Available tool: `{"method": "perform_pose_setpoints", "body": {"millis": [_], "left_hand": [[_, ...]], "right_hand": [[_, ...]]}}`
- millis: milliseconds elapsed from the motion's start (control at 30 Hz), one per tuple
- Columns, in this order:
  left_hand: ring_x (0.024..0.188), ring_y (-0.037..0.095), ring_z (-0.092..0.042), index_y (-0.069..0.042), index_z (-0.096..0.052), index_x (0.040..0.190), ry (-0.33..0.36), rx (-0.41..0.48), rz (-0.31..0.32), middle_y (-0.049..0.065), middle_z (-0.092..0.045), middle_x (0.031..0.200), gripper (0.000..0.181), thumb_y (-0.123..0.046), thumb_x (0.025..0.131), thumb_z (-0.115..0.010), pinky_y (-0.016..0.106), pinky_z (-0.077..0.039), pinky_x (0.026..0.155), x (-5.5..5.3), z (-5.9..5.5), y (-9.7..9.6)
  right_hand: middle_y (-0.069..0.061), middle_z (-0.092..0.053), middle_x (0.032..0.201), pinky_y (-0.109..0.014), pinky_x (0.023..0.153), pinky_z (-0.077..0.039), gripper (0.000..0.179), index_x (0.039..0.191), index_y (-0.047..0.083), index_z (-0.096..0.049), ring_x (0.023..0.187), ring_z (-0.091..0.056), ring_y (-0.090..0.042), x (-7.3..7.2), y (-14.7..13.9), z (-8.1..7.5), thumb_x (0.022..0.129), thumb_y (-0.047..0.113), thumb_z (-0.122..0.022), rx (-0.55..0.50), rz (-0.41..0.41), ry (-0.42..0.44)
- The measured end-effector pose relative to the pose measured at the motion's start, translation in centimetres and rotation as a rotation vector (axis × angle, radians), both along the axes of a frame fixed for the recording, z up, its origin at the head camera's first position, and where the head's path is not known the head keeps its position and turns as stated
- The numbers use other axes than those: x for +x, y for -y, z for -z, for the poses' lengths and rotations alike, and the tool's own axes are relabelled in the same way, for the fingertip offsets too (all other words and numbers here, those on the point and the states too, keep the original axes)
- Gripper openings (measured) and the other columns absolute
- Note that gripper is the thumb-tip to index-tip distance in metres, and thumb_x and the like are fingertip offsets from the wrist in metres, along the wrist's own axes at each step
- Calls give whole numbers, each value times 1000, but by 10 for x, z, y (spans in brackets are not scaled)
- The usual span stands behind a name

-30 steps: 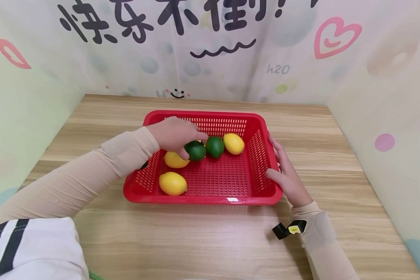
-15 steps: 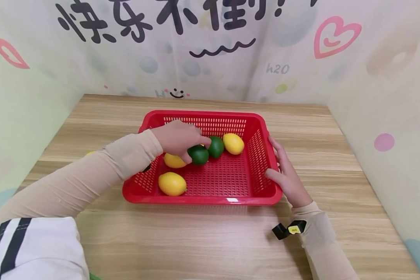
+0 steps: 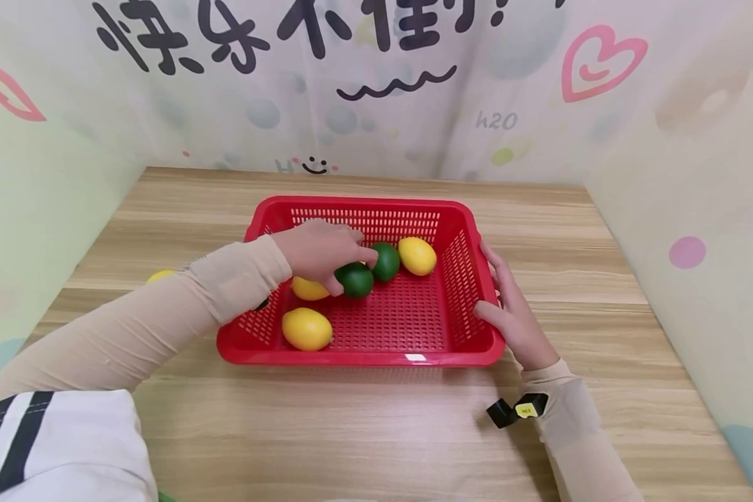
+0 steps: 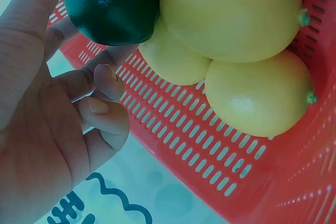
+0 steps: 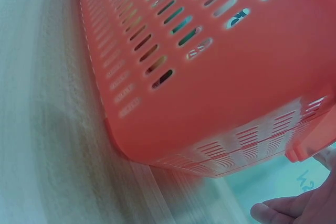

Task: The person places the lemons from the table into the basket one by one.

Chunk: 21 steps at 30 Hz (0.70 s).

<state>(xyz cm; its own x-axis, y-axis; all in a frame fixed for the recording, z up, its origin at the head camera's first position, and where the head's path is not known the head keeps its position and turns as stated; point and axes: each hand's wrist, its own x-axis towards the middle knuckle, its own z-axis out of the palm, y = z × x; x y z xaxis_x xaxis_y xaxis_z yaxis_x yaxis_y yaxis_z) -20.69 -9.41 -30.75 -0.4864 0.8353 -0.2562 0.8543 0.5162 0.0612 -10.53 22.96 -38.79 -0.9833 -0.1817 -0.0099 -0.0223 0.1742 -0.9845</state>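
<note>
My left hand [image 3: 316,251] reaches into a red plastic basket [image 3: 351,358] and holds a dark green lime [image 3: 356,280] between thumb and fingers. In the left wrist view, the lime [image 4: 113,9] sits against the thumb and fingertips, close beside several lemons [image 4: 257,93]. A second green lime [image 3: 385,262] lies just right of the held one, with a lemon [image 3: 417,256] beyond it. Another lemon [image 3: 307,329] rests in the basket's front left corner. My right hand [image 3: 517,317] grips the basket's right rim, its thumb on the inner side and fingers outside.
The basket stands on a wood-grain table [image 3: 376,432]. Part of a yellow object [image 3: 160,275] shows on the table behind the left forearm. A printed curtain [image 3: 351,139] closes off the back, with pale walls at both sides.
My left hand has shifted slightly right and toward the front with the held lime. The yellow object behind the left forearm has come into view. The right hand keeps its hold on the rim.
</note>
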Motion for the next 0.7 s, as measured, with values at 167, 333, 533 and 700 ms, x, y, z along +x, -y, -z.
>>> {"method": "perform_pose_setpoints", "body": {"millis": [167,333,533,700], "left_hand": [[105,23,-59,-24,-64,132,-6,-10,-8,7,-64,114,53,-32,84,-87,39,-58,83,1,2,-1],[102,22,-59,-25,-64,131,-6,-9,-13,6,-63,112,51,-32,85,-86,39,-58,81,-1,3,-2],[104,23,-60,-26,-64,131,-4,-30,-22,7,-63,115,51,-34,85,-85,41,-59,81,-2,6,-4],[104,23,-60,-27,-62,129,-9,-56,-12,7,-62,115,50,-35,85,-85,41,-59,80,-1,9,-6]], "right_hand": [[-15,-40,151,-48,80,-61,90,164,39,-18,124,-53,-43,-1,0,-1,90,-1,-50,-8,-6,-4],[-15,-40,150,-48,80,-61,90,164,39,-19,124,-53,-43,-1,0,-1,90,-1,-49,-8,-4,-5],[-14,-39,151,-52,81,-60,90,164,39,-19,125,-52,-43,0,0,-1,90,-1,-50,-12,-3,-3],[-15,-39,152,-53,81,-60,89,164,39,-19,126,-52,-44,1,0,0,91,-1,-51,-14,-3,-2]]}}
